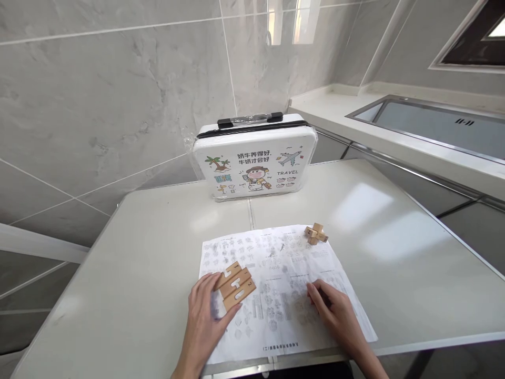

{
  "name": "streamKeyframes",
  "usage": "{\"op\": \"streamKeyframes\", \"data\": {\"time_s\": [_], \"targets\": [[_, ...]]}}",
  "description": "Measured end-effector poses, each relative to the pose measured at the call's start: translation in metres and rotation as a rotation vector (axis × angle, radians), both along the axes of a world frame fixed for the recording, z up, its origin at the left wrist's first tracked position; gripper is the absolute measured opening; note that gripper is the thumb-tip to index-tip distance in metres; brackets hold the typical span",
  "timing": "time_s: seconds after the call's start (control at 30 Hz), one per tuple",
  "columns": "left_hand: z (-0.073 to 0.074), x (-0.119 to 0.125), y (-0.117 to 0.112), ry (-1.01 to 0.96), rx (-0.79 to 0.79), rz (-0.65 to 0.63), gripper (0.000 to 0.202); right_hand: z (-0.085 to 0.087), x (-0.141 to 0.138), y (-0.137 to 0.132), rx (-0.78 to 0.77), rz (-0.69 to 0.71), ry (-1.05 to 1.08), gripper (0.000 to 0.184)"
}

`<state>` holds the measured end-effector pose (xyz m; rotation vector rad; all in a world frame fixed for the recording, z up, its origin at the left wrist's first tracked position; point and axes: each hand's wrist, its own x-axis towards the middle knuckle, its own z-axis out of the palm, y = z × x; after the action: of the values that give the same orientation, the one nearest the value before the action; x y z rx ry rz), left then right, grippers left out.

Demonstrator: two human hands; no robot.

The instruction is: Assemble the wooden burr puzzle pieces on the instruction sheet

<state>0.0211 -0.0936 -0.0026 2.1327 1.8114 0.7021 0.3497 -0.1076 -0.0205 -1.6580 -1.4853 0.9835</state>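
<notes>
Between the thumb and fingers of my left hand [207, 305] are three flat wooden puzzle pieces [231, 288] laid side by side, marked 3, 1 and 2. Each has a cutout in it. They lie over the left part of a printed instruction sheet [276, 310]. On the sheet's right half rests my right hand [333, 310], fingers curled in, with nothing showing in them. An assembled wooden cross-shaped puzzle [316, 234], with numbers on its pieces, sits apart from both hands at the sheet's far right corner.
A white travel case [252, 158] in clear plastic stands at the back of the white folding table [150, 263], close to the grey tiled wall [118, 95]. To the right runs a counter [327, 102] with a sink [426, 123]. A seam crosses the tabletop.
</notes>
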Motion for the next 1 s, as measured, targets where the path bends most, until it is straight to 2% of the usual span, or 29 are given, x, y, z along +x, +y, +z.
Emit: {"op": "streamKeyframes", "data": {"time_s": [0.3, 0.43, 0.57, 0.67, 0.87, 1.0], "targets": [[-0.001, 0.038, -0.001, -0.035, -0.033, -0.100, 0.073, -0.004, 0.000, 0.001, 0.068, 0.017, -0.065, 0.046], [-0.004, 0.049, -0.004, -0.086, -0.077, -0.102, 0.077, 0.007, -0.003, 0.004, 0.100, 0.140, -0.163, 0.035], [-0.005, 0.052, -0.002, -0.120, -0.100, -0.041, 0.056, 0.021, -0.017, 0.009, 0.135, 0.400, -0.251, 0.017], [-0.004, 0.053, 0.002, -0.133, -0.062, 0.040, 0.037, 0.027, -0.031, 0.012, 0.166, 0.520, -0.363, 0.022], [-0.005, 0.054, 0.012, -0.113, -0.023, 0.131, 0.021, 0.026, -0.049, 0.018, 0.165, 0.580, -0.494, 0.040], [-0.005, 0.053, 0.012, -0.115, -0.054, 0.141, 0.023, 0.027, -0.051, 0.022, 0.118, 0.591, -0.515, 0.029]]}}
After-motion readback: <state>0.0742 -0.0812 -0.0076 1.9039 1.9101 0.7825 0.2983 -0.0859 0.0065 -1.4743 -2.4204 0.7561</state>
